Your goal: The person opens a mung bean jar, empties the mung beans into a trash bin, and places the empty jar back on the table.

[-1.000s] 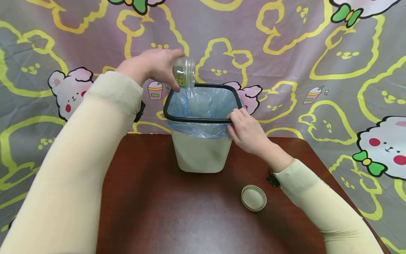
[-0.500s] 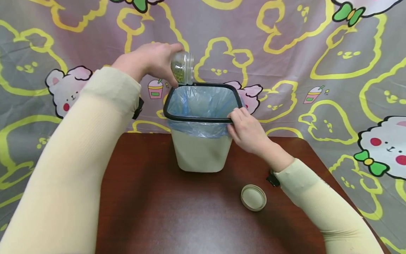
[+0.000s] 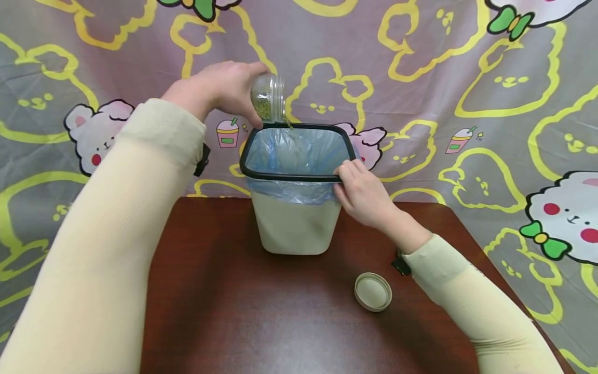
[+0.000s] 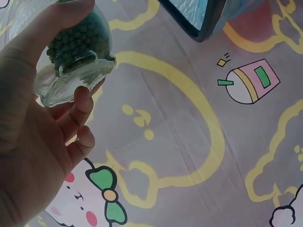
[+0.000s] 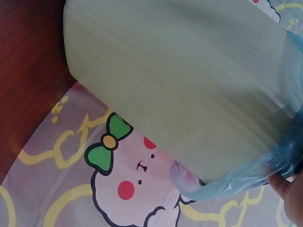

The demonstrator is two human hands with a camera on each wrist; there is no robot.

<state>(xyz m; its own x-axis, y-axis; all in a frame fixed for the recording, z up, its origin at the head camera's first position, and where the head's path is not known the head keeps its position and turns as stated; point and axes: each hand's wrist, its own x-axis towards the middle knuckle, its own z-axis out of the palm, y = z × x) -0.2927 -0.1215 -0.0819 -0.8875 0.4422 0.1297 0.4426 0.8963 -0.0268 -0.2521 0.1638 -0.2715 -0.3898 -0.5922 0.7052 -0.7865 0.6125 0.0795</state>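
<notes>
My left hand (image 3: pixel 224 91) grips a clear glass jar (image 3: pixel 267 98), tipped on its side with the mouth to the right, over the back left rim of a trash can (image 3: pixel 299 223). Small round green beans lie inside the jar, and a few spill from its mouth. In the left wrist view, the beans (image 4: pixel 78 42) are heaped against the glass, with fingers curled round the jar. At the can's front right corner my right hand (image 3: pixel 364 195) holds the black rim over a blue plastic bag (image 3: pixel 299 150). The right wrist view has the thumb (image 5: pixel 279 184) on the bag's edge.
A round jar lid (image 3: pixel 373 292) lies on the dark brown table (image 3: pixel 280 317), to the right of and in front of the can. Behind the table hangs a patterned cloth (image 3: pixel 420 104) with cartoon figures.
My left hand has raised the jar slightly and shifted it a little left. Green beans now come out at the mouth. The right hand has stayed on the rim.
</notes>
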